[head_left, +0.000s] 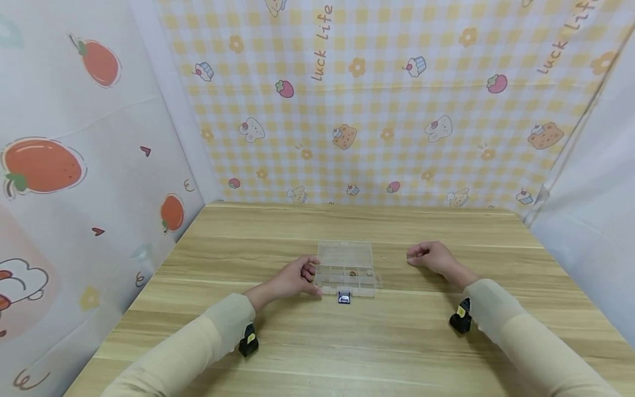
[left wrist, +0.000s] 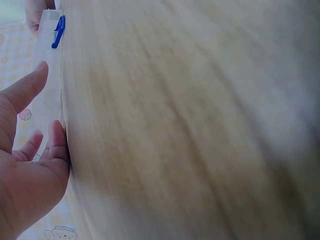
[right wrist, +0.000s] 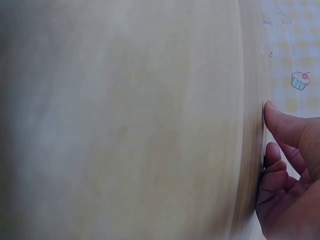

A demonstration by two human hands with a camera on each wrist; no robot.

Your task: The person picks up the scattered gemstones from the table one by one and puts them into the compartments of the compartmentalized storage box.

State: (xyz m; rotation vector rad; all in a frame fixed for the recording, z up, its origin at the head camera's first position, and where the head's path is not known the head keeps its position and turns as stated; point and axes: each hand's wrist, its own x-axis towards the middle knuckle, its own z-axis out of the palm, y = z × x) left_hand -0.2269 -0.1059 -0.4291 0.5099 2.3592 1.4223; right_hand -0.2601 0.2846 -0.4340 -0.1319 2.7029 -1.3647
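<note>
A clear plastic compartment box (head_left: 344,267) lies on the table with its lid laid back. My left hand (head_left: 296,277) holds the box's left side, thumb at the front corner and fingers bent along the edge. A blue latch (head_left: 344,298) sits at the box's front, seen edge-on in the left wrist view. Inside one compartment is a small brown round piece (head_left: 353,273); a pale round one (head_left: 369,273) is further right. My right hand (head_left: 432,258) rests on the table right of the box, fingers curled, thumb apart from them; I cannot tell whether it holds something small.
A small pale round piece (head_left: 384,258) lies on the wooden table (head_left: 317,336) between the box and my right hand. Behind the table hangs a yellow checked cloth (head_left: 372,110). Printed white cloth (head_left: 114,165) covers the left side.
</note>
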